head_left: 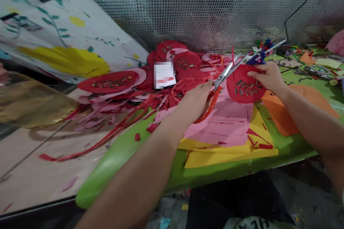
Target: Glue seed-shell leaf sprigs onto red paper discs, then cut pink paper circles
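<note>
My left hand [197, 102] is closed round the orange-red handles of a pair of scissors [212, 102]. The scissor blades are parted and point up and to the right, close to the upper left edge of a red paper disc [245, 86]. That disc bears a cut-out leaf-sprig pattern, and a thin red strip stands up at its upper edge. Between thumb and fingers, my right hand [268, 78] pinches the disc's right side. Under the disc lie pink paper sheets [223, 125] and yellow paper [231, 155], with red offcuts scattered on them.
Several leaf-cut red discs [113, 81] are heaped with red scraps at the left. A blue glue gun [256, 59] lies behind my right hand, beside orange paper [317, 103]. A flower-print bag [70, 35] leans against the perforated metal panel [193, 10]. The green table [129, 164] has a rounded front edge.
</note>
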### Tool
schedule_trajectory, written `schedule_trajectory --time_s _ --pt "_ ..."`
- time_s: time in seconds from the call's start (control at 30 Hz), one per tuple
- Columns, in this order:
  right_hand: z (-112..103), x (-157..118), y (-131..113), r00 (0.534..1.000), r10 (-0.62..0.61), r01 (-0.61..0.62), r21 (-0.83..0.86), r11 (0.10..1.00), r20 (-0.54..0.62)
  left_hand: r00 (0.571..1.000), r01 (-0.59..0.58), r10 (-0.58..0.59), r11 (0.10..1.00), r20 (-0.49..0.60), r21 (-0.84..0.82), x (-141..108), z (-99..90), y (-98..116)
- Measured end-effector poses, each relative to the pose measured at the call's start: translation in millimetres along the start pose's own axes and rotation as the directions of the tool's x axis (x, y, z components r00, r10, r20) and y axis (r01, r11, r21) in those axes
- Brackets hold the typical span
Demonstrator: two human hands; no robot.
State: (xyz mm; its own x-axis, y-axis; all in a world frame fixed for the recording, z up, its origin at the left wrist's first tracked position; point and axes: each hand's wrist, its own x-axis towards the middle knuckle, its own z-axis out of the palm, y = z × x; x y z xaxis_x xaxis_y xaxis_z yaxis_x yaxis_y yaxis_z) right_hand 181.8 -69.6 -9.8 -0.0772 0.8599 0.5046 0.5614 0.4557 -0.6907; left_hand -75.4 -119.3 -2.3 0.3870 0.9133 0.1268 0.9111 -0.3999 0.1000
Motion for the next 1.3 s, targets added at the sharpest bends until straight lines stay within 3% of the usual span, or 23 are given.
schedule_trajectory --time_s 0.33,0.6,0.87,1.13,1.3 --pt "2 0 1 0.998 0.050 -0.048 0.051 0.998 -0.033 0.982 0.070 -0.092 0.988 0.164 0.137 -1 -11.2 18" --pt "3 0 3 0.997 0.076 -0.074 0.099 0.992 -0.011 0.982 0.045 -0.076 0.983 0.171 0.179 0 -11.1 15" --pt "6 2 2 0.999 0.033 -0.034 0.044 0.998 0.025 0.967 0.091 -0.140 0.970 0.213 0.224 0 -15.0 18" --pt "8 2 2 0.998 0.042 -0.039 -0.051 0.998 0.048 0.979 0.045 -0.100 0.957 0.178 0.285 1 -12.0 16" --pt "8 3 6 0.994 0.112 -0.111 -0.056 0.992 0.020 0.997 0.063 -0.071 0.984 0.040 0.169 5 -1.8 -5"
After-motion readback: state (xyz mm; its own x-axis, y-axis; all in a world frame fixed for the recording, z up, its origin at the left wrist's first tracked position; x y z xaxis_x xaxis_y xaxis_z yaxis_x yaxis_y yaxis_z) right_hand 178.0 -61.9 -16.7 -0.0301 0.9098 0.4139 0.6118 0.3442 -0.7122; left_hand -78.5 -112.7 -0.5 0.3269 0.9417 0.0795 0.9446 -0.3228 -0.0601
